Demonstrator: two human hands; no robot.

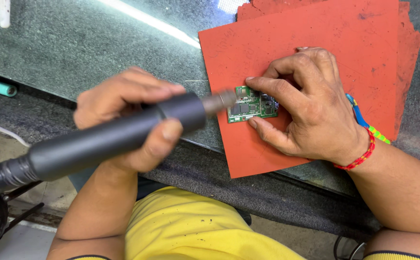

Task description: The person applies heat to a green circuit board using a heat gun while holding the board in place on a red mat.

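Small green circuit board (pixel 251 104) pinned at frame centre on red mat (pixel 316 43) by right hand (pixel 311 110), forefinger and thumb clamped on its edges. Dark hot-air handpiece (pixel 108 137) grasped in closed left hand (pixel 123 120), metal nozzle (pixel 219 101) at board's left edge. Mat overhanging worktop (pixel 75 43) front edge, lower centre. Open worktop at upper left. Handpiece hose cut off at left; board parts too small to distinguish.

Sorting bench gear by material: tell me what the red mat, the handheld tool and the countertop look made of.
Red mat: looks like matte rubber or silicone sheet, scuffed, with ragged edges. Handheld tool: dark matte plastic body, apparently; grey metal nozzle. Countertop: speckled grey-green polished stone, probably granite; it reflects a light strip.
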